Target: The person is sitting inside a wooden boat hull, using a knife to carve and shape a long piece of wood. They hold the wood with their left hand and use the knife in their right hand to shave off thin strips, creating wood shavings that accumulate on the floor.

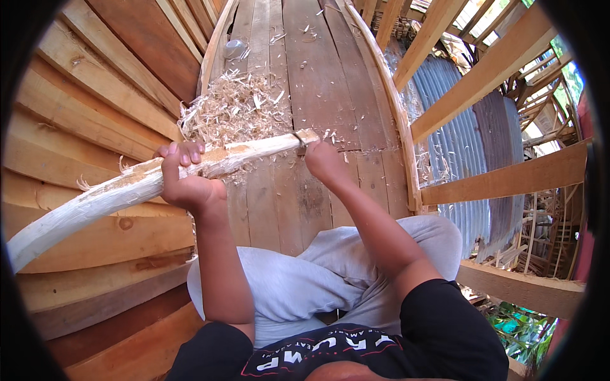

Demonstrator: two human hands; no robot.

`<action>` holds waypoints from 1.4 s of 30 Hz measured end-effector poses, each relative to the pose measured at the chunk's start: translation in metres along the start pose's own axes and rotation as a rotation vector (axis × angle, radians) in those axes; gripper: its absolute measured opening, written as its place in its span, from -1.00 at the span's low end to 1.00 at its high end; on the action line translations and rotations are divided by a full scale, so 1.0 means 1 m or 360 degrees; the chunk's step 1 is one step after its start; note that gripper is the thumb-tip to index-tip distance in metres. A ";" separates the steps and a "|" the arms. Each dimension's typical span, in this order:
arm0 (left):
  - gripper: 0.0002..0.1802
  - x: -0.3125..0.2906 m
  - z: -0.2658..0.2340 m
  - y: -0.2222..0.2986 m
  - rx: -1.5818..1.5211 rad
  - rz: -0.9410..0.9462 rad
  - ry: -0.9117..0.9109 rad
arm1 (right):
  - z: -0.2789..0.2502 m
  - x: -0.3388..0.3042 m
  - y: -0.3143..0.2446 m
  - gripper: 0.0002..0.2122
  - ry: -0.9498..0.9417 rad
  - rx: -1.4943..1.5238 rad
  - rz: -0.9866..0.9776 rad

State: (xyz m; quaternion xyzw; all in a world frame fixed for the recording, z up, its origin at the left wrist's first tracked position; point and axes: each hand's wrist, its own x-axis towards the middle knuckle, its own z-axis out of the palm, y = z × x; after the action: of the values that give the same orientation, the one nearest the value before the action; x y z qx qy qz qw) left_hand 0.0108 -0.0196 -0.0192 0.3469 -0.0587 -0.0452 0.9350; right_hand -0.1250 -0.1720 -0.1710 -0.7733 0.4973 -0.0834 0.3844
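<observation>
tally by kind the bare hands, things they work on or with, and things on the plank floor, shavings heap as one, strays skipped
Bare left hand and bare right hand: 2
Long pale wooden pole: 1
Thin dark blade: 1
Heap of pale curled wood shavings: 1
Clear rounded container: 1
Total: 6

1 pale pole (254,152), left fingers (187,152) gripping, right fingers (315,152) curled, dark blade (298,138), shavings (235,108)

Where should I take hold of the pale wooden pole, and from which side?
Probably on the bare white stretch of the pole just left of the left hand, coming from the near side. It looks smooth and rounded there, well clear of the dark tool by the right hand. I'd avoid the far upper edge, where thin strips curl up.
</observation>
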 end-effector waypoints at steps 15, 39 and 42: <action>-0.84 -0.004 0.004 0.003 0.0017 0.0006 0.0217 | 0.009 -0.042 -0.056 -0.52 -0.0017 0.0104 -0.0261; -0.72 0.005 0.001 -0.009 0.0091 0.0030 0.0279 | -0.008 -0.048 -0.061 -0.49 -0.0024 0.0131 -0.0255; -0.72 -0.002 0.013 0.011 0.0137 0.0011 0.0169 | -0.005 -0.054 -0.065 -0.49 -0.0068 0.0205 -0.0341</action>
State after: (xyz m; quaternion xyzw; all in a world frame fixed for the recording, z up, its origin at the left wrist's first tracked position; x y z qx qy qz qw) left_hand 0.0073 -0.0198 -0.0026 0.3886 -0.0122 -0.0211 0.9211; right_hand -0.1080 -0.1163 -0.1095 -0.7972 0.3972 -0.1393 0.4327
